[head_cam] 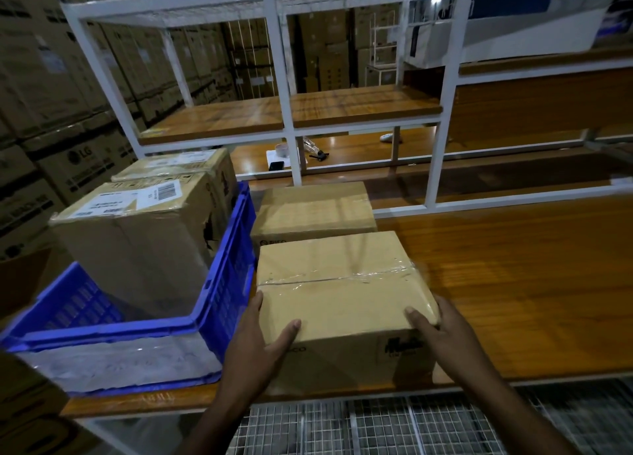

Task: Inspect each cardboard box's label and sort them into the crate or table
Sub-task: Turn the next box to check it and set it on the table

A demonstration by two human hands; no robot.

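Cardboard, two labelled boxes (144,228) already stand in the blue crate (226,283). On the bench (513,283), left hand (255,345) and right hand (445,338) grip an unlabelled-top box (342,290), with another (313,208) behind it, so sorting looks well under way.

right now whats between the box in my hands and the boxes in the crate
In the head view, only the blue crate's right wall separates the held box from the crate's boxes.

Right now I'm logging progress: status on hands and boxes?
Both hands, left hand and right hand, grip near taped cardboard box on wooden table. Blue plastic crate alongside. Nothing blocking.
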